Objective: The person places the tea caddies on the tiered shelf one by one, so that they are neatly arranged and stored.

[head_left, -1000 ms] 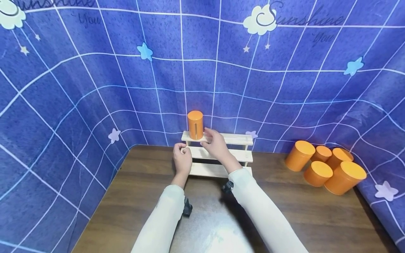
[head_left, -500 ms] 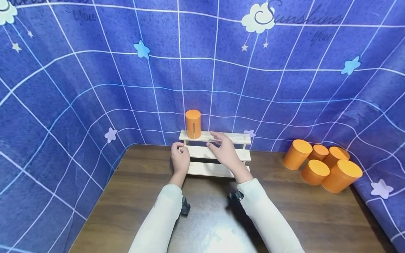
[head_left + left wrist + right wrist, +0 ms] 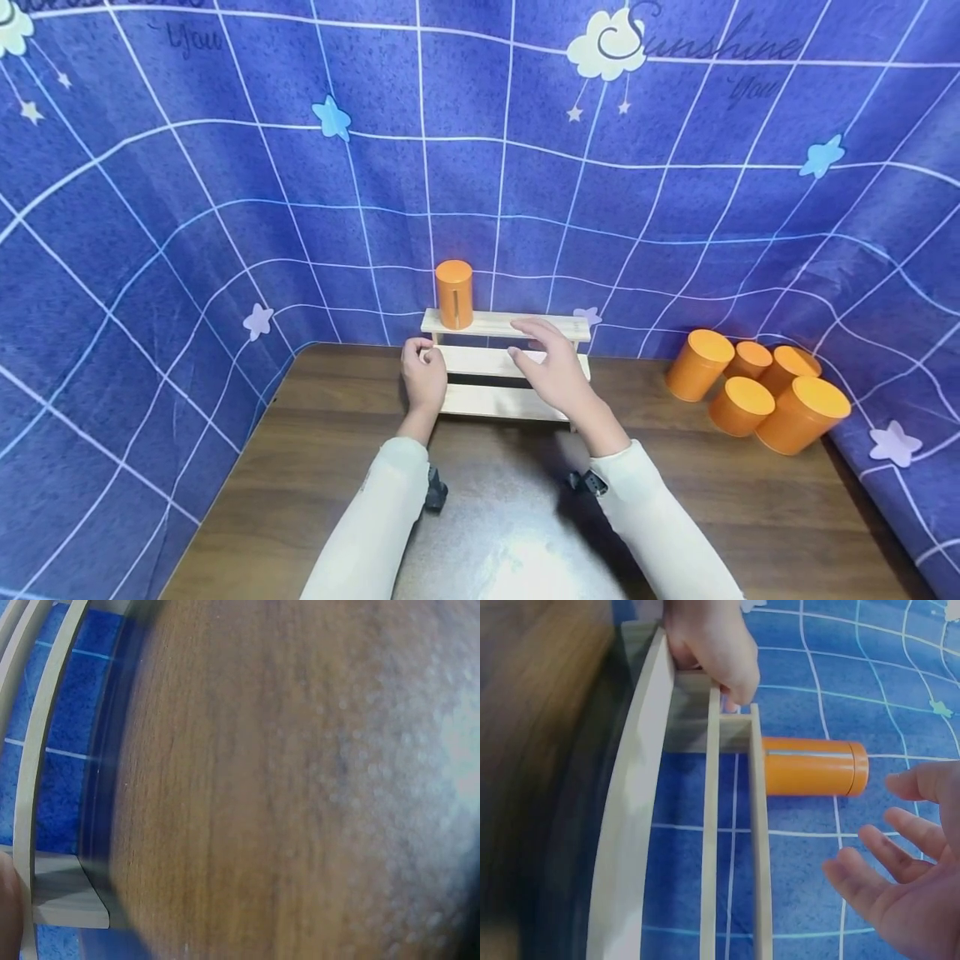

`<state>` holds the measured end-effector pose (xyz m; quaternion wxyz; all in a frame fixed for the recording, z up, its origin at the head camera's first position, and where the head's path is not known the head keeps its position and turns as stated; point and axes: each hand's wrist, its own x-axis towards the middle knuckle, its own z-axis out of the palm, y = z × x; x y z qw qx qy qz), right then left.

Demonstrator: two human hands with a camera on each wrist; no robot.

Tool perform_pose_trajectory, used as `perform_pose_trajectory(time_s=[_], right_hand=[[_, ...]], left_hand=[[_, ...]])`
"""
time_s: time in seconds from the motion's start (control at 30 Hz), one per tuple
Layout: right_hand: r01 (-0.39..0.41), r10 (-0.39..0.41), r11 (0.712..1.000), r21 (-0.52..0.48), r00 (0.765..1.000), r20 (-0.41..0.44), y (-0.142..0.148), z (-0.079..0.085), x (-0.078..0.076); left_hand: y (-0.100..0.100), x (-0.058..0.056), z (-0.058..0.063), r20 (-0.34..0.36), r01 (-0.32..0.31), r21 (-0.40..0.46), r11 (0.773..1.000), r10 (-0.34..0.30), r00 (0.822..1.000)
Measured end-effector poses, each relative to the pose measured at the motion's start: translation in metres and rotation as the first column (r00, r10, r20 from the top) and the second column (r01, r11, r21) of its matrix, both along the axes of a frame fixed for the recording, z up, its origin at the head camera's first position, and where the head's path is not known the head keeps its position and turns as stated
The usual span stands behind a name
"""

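A three-step wooden rack (image 3: 495, 402) stands at the back of the table. On the left end of its top step an orange canister (image 3: 454, 296) stands upright. My left hand (image 3: 424, 375) grips the left end of the rack near the middle step, fingers curled; in the right wrist view the left hand (image 3: 718, 645) shows at that end. My right hand (image 3: 557, 371) is in front of the rack's right half, holding nothing. Its fingers are spread and apart from the canister in the right wrist view. The left wrist view catches only a bit of finger (image 3: 9, 907) beside the rack.
Several more orange canisters (image 3: 699, 367) of differing sizes stand grouped at the right of the brown wooden table (image 3: 315, 467). A blue cloth with white grid lines (image 3: 375, 208) hangs behind and at both sides.
My right hand has drawn away from the orange canister, moving right and toward me. The canister stays on the top step, and my left hand keeps its grip on the rack.
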<state>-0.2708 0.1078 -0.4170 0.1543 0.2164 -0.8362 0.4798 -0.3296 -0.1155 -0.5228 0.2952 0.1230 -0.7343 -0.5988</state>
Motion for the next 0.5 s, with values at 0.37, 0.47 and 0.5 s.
perform_pose_trajectory(time_s=[0.37,0.47,0.5], right_hand=[[0.026,-0.022,0.995,0.096,0.999,-0.039,0.032,-0.009,0.015],[0.039,-0.034,0.993,0.112,0.998,-0.046,0.042,-0.011,0.018],[0.043,-0.037,0.992,0.115,0.998,-0.052,0.045,-0.013,0.019]], left_hand=[[-0.001,0.0,-0.003,0.015,0.015,0.005,1.0,-0.015,1.0],[-0.002,-0.001,-0.003,0.01,0.021,0.012,1.0,-0.021,1.0],[-0.002,-0.001,-0.003,0.01,0.019,0.01,1.0,-0.019,1.0]])
